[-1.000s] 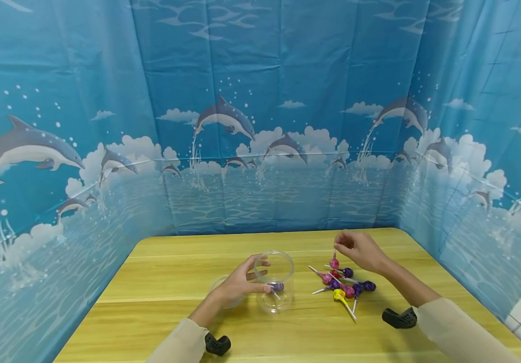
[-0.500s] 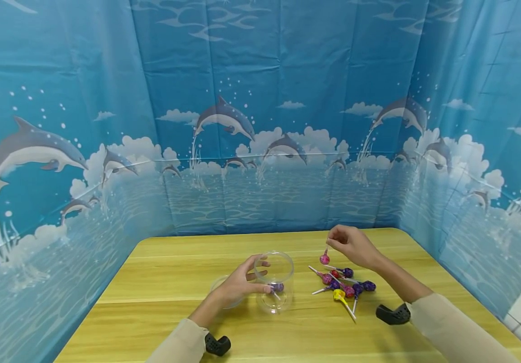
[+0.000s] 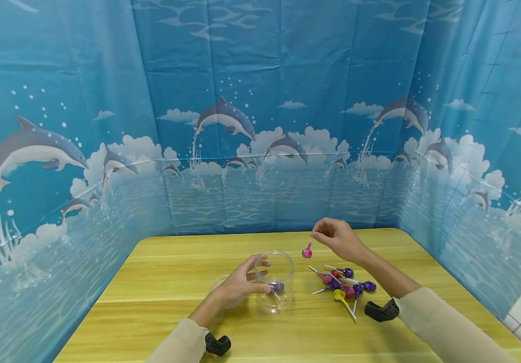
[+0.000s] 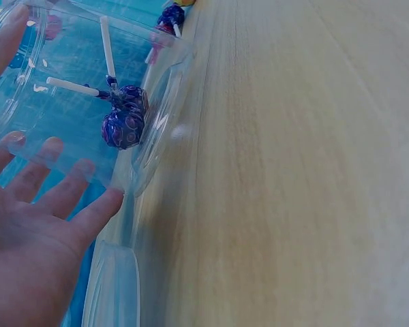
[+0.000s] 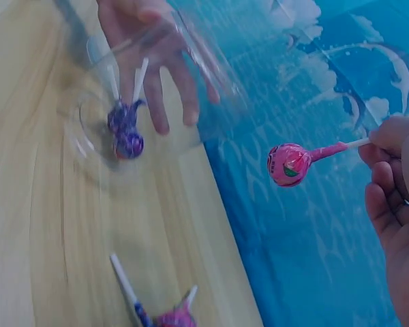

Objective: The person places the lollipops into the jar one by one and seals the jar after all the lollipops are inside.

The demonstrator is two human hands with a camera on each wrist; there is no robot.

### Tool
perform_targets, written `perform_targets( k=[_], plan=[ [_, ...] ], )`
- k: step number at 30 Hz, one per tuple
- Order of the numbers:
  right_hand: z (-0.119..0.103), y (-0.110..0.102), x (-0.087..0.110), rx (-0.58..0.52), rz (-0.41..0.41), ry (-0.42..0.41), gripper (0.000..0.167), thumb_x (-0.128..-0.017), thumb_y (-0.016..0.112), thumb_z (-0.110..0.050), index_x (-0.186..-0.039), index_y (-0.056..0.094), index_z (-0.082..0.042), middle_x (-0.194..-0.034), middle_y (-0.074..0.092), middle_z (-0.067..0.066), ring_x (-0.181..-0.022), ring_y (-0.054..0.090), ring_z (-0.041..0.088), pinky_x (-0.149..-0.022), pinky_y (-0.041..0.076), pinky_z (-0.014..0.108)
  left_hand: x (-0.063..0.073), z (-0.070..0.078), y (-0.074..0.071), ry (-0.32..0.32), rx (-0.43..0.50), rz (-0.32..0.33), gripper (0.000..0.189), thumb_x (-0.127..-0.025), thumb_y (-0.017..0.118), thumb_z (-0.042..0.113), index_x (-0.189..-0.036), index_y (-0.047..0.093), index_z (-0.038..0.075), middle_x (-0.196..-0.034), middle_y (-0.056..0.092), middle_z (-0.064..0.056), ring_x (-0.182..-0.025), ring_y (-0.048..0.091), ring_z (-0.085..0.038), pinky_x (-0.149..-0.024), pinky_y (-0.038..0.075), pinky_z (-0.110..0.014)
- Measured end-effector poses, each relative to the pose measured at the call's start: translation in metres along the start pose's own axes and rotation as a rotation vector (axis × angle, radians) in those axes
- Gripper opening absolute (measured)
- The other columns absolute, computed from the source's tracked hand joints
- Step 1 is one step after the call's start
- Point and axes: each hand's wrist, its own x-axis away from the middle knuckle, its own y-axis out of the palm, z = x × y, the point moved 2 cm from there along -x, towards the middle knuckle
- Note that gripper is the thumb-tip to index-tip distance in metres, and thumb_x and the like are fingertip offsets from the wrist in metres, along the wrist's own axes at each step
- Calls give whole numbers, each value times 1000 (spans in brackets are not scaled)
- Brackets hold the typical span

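Observation:
A clear plastic jar (image 3: 287, 298) stands upright on the table. My left hand (image 3: 239, 285) holds it from the left, thumb in front and fingers on the far side. Two purple-wrapped lollipops (image 4: 125, 126) lie at the bottom of the jar, sticks upward. Above the table, right of the jar, my right hand (image 3: 341, 242) pinches a pink lollipop (image 5: 288, 165) by the end of its white stick. The candy hangs head down, apart from the jar's rim. To the right lies a loose heap of lollipops, pink, red and purple (image 3: 347, 273), with a yellow lollipop (image 3: 339, 295) in front.
A clear round lid (image 4: 116, 286) lies left of the jar, partly hidden by my left hand. The wooden table (image 3: 160, 282) ends at a blue dolphin curtain (image 3: 251, 196) at the back and sides.
My right hand has raised the pink lollipop from the heap and carried it left toward the jar. The left hand and the jar have not moved.

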Motion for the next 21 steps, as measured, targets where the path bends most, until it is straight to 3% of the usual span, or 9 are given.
perform_targets(
  k=[11, 21],
  plan=[
    [-24, 23, -13, -88, 31, -90, 7, -103, 65, -8, -106, 70, -3, -95, 68, 5, -77, 65, 17, -66, 54, 31, -2, 0, 0, -1, -9, 9, 75, -95, 76, 12, -158, 37, 17, -151, 44, -14, -144, 36, -48, -106, 48, -49],
    [-34, 53, -15, -99, -73, -73, 6, -103, 65, -8, -103, 70, -5, -93, 68, 6, -76, 63, 17, -67, 53, 30, -2, -2, 0, -20, 15, 15, 76, -96, 76, 12, -160, 35, 17, -151, 44, -13, -144, 35, -49, -106, 47, -50]
  ],
)
